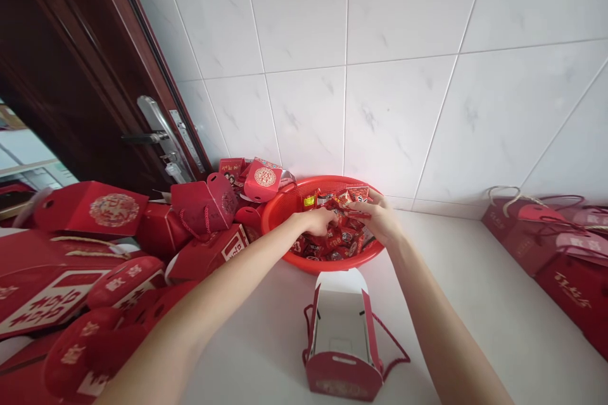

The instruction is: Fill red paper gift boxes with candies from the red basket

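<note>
A red plastic basket (323,266) stands against the tiled wall and holds many small wrapped sweets (344,237), mostly in red wrappers. My left hand (319,221) reaches in among them with its fingers curled; whatever they grip is hidden. On the basket's right side, my right hand (380,218) is closed with thumb and fingers around a red-wrapped sweet (358,214). Just in front of the basket, between my forearms, stands an open gift box (344,376), red outside and white inside. Its lid flaps are up, red cord handles hang at both sides, and nothing lies inside.
Many red gift boxes (114,212) crowd the left side, some beside the basket. Red paper bags (546,247) with rope handles stand along the right. A dark door with a metal handle (159,133) is at the back left. A white surface (441,253) lies beneath.
</note>
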Motion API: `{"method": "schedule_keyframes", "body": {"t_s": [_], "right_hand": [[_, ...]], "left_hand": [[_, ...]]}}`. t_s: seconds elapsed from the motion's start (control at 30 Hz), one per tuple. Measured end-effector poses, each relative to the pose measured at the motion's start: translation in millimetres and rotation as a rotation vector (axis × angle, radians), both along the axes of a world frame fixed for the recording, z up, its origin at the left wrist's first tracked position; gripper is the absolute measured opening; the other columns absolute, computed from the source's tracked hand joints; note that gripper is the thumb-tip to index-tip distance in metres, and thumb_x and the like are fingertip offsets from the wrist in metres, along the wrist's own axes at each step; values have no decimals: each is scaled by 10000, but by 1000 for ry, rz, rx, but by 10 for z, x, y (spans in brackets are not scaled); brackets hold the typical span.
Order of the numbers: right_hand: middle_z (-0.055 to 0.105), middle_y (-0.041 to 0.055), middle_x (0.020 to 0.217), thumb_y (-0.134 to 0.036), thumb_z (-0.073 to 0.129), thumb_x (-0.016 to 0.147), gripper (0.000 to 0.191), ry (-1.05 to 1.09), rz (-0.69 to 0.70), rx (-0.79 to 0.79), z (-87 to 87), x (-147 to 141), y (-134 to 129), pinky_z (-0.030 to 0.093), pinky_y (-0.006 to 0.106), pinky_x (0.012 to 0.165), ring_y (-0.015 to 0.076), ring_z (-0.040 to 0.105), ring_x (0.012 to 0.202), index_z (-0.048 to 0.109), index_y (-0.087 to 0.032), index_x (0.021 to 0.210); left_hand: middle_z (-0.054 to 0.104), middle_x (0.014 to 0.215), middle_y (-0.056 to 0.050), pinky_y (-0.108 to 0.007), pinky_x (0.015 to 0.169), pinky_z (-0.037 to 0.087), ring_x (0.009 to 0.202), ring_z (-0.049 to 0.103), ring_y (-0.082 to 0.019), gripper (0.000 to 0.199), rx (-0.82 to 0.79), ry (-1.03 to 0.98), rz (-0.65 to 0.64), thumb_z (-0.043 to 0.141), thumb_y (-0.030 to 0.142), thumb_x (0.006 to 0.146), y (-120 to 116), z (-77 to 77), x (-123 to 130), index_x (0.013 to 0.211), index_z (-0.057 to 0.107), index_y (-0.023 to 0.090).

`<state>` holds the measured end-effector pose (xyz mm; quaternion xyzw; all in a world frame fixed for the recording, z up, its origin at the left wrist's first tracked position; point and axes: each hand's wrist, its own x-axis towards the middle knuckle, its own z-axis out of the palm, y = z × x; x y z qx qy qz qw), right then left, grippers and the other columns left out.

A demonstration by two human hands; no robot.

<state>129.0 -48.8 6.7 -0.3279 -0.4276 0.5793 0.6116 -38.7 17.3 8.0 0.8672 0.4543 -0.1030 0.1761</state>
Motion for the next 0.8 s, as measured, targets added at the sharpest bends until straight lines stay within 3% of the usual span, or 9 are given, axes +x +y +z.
{"method": "schedule_keyframes", "body": {"t_s": [0.13, 0.23, 0.53, 0.7, 0.8], "right_hand": [[752, 25, 796, -194, 880, 496, 337, 31, -17, -9, -1, -5, 8, 575, 323, 688, 203, 698, 742, 699, -198, 779], [750, 25, 778, -185, 881, 491, 334, 68, -9, 5, -18, -5, 21, 575, 310, 684, 191, 694, 717, 706, -190, 775], [759, 48, 843, -282, 937, 531, 339, 86, -6, -57, -61, 15, 47, 580, 280, 695, 200, 703, 797, 753, -186, 799], [750, 38, 838, -311, 951, 530, 340, 104, -12, -64, -41, 8, 35, 583, 287, 687, 193, 694, 778, 763, -195, 789], [743, 38, 811, -300, 947, 517, 331, 105, -23, -57, -37, 3, 41, 579, 287, 679, 193, 688, 773, 763, -193, 770]], "left_hand": [[648, 676, 2, -262, 581, 388, 623, 582, -179, 182, 32, -51, 13, 680, 96, 718, 16, 29, -31, 877, 727, 172], [637, 653, 0, -259, 571, 378, 633, 587, -177, 28, 87, -82, 21, 695, 147, 746, 12, 60, -51, 734, 685, 171], [744, 871, -28, -255, 668, 438, 820, 668, -207, 156, 232, -221, 130, 757, 248, 742, -27, 113, -89, 889, 727, 201], [694, 767, 5, -241, 601, 405, 730, 638, -174, 18, 143, -212, 94, 682, 199, 753, -40, 101, -79, 769, 690, 203], [687, 760, 12, -243, 613, 415, 725, 631, -169, 42, 53, -153, 35, 651, 173, 755, -43, 69, -60, 756, 680, 204]]}}
